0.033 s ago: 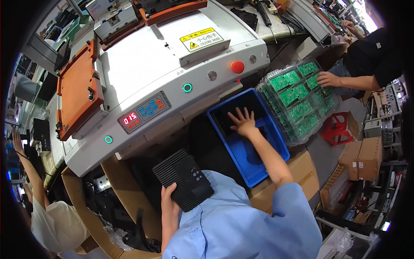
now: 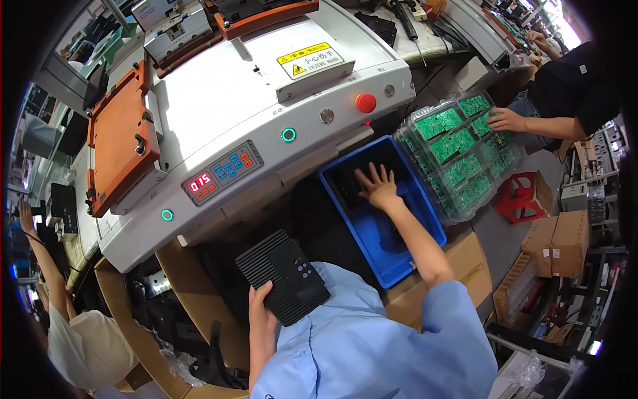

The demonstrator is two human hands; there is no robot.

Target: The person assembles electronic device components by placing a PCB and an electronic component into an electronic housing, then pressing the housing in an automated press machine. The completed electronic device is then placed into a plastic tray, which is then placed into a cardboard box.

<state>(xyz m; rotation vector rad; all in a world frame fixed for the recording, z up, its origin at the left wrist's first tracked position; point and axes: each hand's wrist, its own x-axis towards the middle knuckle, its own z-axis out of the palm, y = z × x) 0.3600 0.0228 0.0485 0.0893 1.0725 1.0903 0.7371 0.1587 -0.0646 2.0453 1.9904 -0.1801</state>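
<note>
One black ribbed panel (image 2: pixel 287 282) in the left hand (image 2: pixel 261 306), one blue bin (image 2: pixel 399 268) beneath the right hand (image 2: pixel 381 193).
The left hand grips the panel's lower left edge, above the lap; the right hand's fingers are fanned wide over the bin's far end. Two green-ringed buttons (image 2: pixel 288 135) and one red knob (image 2: pixel 365 103) sit along the white machine's (image 2: pixel 206 86) front edge. A dark gap leaves room between panel and bin.
</note>
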